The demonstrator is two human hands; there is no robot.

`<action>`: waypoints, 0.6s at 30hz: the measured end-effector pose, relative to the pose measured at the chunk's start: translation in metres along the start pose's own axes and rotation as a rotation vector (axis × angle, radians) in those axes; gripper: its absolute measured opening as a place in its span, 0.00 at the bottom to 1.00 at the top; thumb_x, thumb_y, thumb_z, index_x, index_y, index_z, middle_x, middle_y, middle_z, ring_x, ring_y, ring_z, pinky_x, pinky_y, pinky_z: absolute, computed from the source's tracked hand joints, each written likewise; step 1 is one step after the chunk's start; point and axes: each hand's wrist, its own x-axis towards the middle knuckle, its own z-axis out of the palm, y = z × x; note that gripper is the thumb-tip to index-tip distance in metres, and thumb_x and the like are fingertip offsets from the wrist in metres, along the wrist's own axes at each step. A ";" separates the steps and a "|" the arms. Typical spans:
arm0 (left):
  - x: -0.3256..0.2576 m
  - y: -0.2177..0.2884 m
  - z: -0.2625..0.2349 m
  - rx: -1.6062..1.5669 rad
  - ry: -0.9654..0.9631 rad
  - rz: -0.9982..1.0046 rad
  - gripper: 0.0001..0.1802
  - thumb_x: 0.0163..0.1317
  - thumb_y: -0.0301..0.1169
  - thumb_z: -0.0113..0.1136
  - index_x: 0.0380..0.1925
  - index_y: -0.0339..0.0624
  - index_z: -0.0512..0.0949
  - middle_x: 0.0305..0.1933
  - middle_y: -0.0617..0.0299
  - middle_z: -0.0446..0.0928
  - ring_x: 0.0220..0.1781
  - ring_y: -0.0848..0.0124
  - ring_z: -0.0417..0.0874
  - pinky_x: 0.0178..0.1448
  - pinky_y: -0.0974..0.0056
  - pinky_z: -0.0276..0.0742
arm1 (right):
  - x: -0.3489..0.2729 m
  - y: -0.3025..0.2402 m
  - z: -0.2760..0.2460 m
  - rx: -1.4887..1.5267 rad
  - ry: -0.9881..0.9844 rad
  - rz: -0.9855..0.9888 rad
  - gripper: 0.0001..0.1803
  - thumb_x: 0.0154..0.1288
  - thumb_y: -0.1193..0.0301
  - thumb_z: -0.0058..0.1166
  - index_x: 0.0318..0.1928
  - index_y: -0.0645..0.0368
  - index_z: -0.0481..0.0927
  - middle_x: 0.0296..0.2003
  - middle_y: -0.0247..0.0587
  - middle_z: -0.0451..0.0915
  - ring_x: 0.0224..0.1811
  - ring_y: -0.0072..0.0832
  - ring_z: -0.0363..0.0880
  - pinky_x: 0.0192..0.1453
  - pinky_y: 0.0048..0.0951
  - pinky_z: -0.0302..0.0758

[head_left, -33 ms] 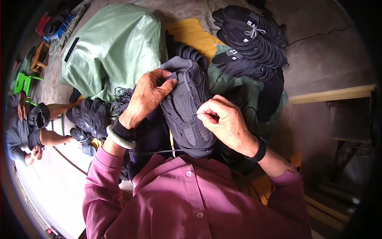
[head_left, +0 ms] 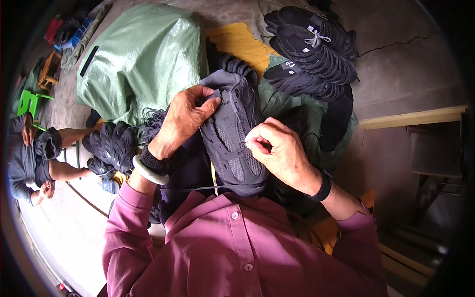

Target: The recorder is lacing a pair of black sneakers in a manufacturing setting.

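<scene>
A dark grey shoe upper point(head_left: 228, 143) with mesh panels lies over my lap, its collar pointing away from me and its toe close to my shirt. My left hand point(head_left: 187, 111) is closed on its left edge near the collar, thumb and fingers pinching the material. On the other side my right hand point(head_left: 277, 146) is closed in a pinch at the row of lace holes. A thin dark lace shows at those fingertips; its end is hidden by the fingers. Another dark strand point(head_left: 190, 189) runs across my lap below the toe.
A pale green sheet point(head_left: 143, 59) covers a bulky heap at the back left. Stacked black shoe uppers point(head_left: 311, 54) lie at the back right, more uppers point(head_left: 115, 146) on the left. Another person point(head_left: 37, 158) sits at far left, near a green stool point(head_left: 29, 102).
</scene>
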 end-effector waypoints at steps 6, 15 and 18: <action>0.004 -0.003 -0.001 0.030 0.017 0.045 0.17 0.68 0.35 0.68 0.46 0.30 0.83 0.31 0.65 0.82 0.34 0.80 0.76 0.38 0.68 0.75 | 0.005 0.002 0.001 -0.044 -0.037 -0.092 0.09 0.57 0.84 0.60 0.32 0.59 0.74 0.28 0.40 0.72 0.31 0.40 0.77 0.36 0.40 0.74; 0.003 0.000 0.002 0.037 0.021 0.023 0.16 0.70 0.33 0.68 0.49 0.30 0.82 0.33 0.67 0.81 0.35 0.82 0.76 0.39 0.69 0.75 | 0.012 0.008 0.008 0.147 -0.175 0.208 0.03 0.62 0.82 0.62 0.34 0.63 0.81 0.32 0.33 0.78 0.34 0.19 0.77 0.43 0.25 0.76; 0.004 -0.004 0.002 -0.005 0.008 0.001 0.16 0.70 0.34 0.69 0.48 0.32 0.82 0.36 0.71 0.80 0.38 0.83 0.74 0.42 0.73 0.73 | 0.016 0.004 0.006 0.120 -0.204 0.196 0.03 0.62 0.82 0.62 0.34 0.63 0.81 0.32 0.34 0.78 0.34 0.19 0.78 0.43 0.25 0.76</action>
